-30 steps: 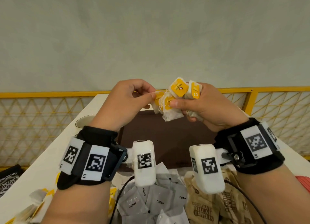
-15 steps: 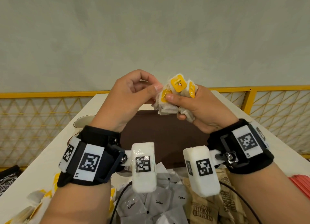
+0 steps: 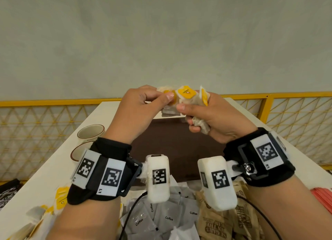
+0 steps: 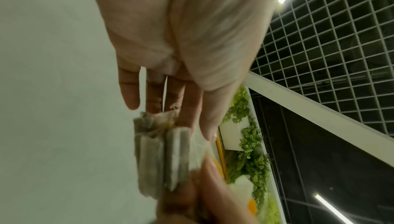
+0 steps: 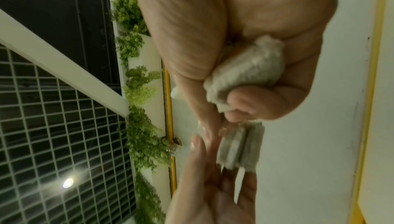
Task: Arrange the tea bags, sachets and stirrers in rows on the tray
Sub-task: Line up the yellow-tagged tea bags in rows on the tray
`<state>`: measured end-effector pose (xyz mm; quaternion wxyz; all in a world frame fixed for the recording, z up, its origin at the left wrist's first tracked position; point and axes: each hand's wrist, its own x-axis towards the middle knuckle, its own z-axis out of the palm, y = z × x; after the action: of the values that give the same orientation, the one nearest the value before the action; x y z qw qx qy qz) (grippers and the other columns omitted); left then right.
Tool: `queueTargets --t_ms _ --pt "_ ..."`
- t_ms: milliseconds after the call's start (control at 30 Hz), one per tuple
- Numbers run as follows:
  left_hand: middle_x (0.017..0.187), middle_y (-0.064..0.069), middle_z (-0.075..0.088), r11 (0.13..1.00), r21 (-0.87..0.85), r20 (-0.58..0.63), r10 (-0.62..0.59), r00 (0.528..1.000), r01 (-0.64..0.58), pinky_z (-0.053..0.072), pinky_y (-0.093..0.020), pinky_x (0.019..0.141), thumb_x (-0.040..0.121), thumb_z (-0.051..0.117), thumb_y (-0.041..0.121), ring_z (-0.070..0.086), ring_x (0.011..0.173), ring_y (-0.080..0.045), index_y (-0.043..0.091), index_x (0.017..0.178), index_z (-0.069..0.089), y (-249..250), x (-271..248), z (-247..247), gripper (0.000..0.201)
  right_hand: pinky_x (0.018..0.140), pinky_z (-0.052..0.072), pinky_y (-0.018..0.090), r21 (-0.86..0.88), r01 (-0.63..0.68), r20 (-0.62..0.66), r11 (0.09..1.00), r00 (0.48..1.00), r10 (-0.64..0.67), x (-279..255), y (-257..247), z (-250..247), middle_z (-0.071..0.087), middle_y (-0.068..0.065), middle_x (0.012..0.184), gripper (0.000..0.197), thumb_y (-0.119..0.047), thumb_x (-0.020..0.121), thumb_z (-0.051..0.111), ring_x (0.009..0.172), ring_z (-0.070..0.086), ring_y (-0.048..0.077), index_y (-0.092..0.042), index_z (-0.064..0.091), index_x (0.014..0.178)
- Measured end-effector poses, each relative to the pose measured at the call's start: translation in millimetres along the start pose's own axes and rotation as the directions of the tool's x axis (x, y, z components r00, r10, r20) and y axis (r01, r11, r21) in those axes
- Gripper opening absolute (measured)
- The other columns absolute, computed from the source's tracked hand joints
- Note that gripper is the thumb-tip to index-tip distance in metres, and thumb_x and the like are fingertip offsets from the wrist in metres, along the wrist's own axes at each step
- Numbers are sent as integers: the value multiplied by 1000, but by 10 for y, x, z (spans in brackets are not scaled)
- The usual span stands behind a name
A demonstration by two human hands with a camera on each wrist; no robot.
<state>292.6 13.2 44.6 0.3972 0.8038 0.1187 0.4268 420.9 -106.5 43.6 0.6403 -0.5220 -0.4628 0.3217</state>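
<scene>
Both hands are raised above the dark brown tray [image 3: 179,150]. My right hand [image 3: 186,109] grips a bunch of tea bags [image 3: 195,100] with yellow tags. My left hand [image 3: 167,97] pinches one tea bag [image 3: 169,111] by its yellow tag at the bunch's left side. In the left wrist view the tea bags [image 4: 162,157] hang below my left fingers [image 4: 170,101]. In the right wrist view a crumpled tea bag [image 5: 249,69] is squeezed in my right palm, and two more tea bags [image 5: 241,146] hang past the fingertips.
Two cups [image 3: 90,132] stand left of the tray. Grey coffee sachets [image 3: 168,218] and brown sugar sachets [image 3: 215,225] lie piled near me, loose tea bags [image 3: 36,216] at the lower left, red stirrers [image 3: 323,196] at the right edge. A yellow railing [image 3: 287,96] borders the table.
Both hands have risen higher above the tray. My left hand has shifted its pinch on a tag and draws one tea bag left, away from the bunch.
</scene>
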Motion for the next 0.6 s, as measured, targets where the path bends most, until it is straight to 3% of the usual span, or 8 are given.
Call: queueTargets --t_ms 67,133,233,300,467,600 --pt "82 -11 65 999 -32 11 -9 1000 9 47 -40 77 83 68 42 62 82 -25 13 81 77 5 -6 38 30 42 37 19 -75 16 37 997 999 -13 -2 30 60 62 -6 65 14 -2 87 63 54 43 10 -9 64 99" --pt "86 -15 67 998 -61 5 -30 1000 30 49 -44 80 80 69 45 64 86 -29 13 79 76 5 -5 67 32 42 37 21 -132 39 28 990 999 -36 6 59 98 60 -8 59 15 -1 86 64 51 44 10 -13 64 95" --pt "83 -5 69 997 -61 -29 -58 998 56 50 -32 77 82 73 23 65 82 -15 18 76 75 -6 7 87 8 40 37 21 -171 55 13 984 998 -54 17 80 108 56 -6 56 15 0 86 64 48 45 10 -15 65 91" --pt "80 -2 69 997 -54 -55 -62 997 59 50 -27 75 81 73 16 64 79 -13 20 74 73 -18 9 80 8 40 37 21 -163 36 16 986 999 -33 17 77 99 55 -4 55 14 -1 86 64 47 45 10 -15 64 87" --pt "72 7 68 997 -59 -160 -58 985 49 47 -20 71 83 71 16 62 71 -6 26 73 72 -55 33 -42 14 38 35 21 -200 -49 -16 979 999 47 5 38 -44 54 9 68 8 -6 85 67 46 44 11 -3 59 85" --pt "74 7 66 998 14 -57 -64 996 65 47 -24 74 79 75 16 61 74 -7 26 69 71 -87 36 -142 15 38 31 20 -165 40 -148 985 987 -65 3 -18 -151 50 5 60 11 -8 85 67 47 42 14 -3 59 78"
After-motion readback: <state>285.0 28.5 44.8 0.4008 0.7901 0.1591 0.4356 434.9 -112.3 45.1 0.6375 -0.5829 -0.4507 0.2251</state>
